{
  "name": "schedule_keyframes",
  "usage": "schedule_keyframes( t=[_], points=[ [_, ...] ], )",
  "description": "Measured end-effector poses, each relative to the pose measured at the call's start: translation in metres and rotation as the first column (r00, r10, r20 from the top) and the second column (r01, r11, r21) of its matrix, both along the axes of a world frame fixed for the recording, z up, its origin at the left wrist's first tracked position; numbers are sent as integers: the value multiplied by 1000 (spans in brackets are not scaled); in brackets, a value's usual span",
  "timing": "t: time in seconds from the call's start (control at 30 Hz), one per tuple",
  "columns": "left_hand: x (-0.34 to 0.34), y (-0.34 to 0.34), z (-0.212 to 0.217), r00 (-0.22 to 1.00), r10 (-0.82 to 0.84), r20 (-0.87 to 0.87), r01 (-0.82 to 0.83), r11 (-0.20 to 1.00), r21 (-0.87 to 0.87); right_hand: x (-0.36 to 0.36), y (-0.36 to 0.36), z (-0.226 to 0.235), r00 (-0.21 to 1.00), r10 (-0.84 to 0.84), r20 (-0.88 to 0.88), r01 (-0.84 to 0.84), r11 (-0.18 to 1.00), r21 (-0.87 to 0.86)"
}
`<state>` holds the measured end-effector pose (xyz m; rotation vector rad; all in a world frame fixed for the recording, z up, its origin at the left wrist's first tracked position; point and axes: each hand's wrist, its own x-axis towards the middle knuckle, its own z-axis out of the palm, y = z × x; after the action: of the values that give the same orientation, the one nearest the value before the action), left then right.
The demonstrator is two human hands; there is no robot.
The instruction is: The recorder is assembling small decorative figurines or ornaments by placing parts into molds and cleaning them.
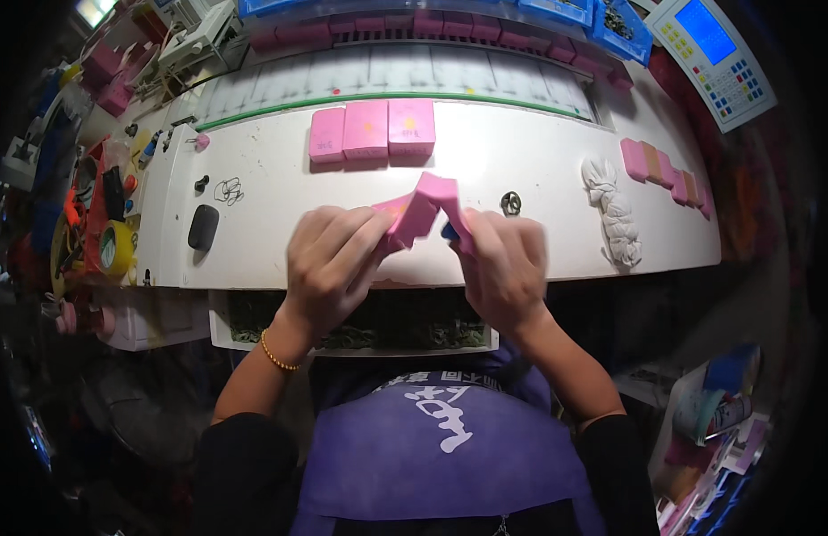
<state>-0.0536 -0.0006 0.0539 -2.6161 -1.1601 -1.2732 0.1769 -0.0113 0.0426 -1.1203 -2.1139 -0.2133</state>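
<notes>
Above the front edge of the white table, a pink rubber mould [420, 214] is spread apart in an upside-down V between my hands. My left hand [324, 259] grips its left part, fingers curled over the top. The right part is pinched in my right hand [505, 263], which is slightly blurred. A small blue spot [449, 231] shows on the inner side near my right fingers. What lies inside the mould cannot be made out. Beyond my hands, three pink blocks [366, 132] stand side by side with faint marks on them.
A white cloth roll [613, 214] and banded pink blocks [666, 174] lie to the right. Near it is a dark ring-shaped item [511, 203]. A black oval object [203, 228] sits left. Below the table edge is an open drawer [360, 350]. A keypad device [713, 62] stands far right.
</notes>
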Motion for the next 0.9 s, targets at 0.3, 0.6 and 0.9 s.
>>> schedule_keyframes(
  t=[0.3,0.6,0.9],
  points=[
    [-11,21,-15,966,-157,-207,137,985,-108,22,3,-17,996,60,70,-35,947,-319],
    [-1,13,-2,984,-166,60,176,927,-331,13,-10,4,967,-41,-253,-79,892,-445],
    [3,29,-7,940,145,309,238,369,-898,22,-19,-5,657,-418,-628,-592,230,-773]
  ],
)
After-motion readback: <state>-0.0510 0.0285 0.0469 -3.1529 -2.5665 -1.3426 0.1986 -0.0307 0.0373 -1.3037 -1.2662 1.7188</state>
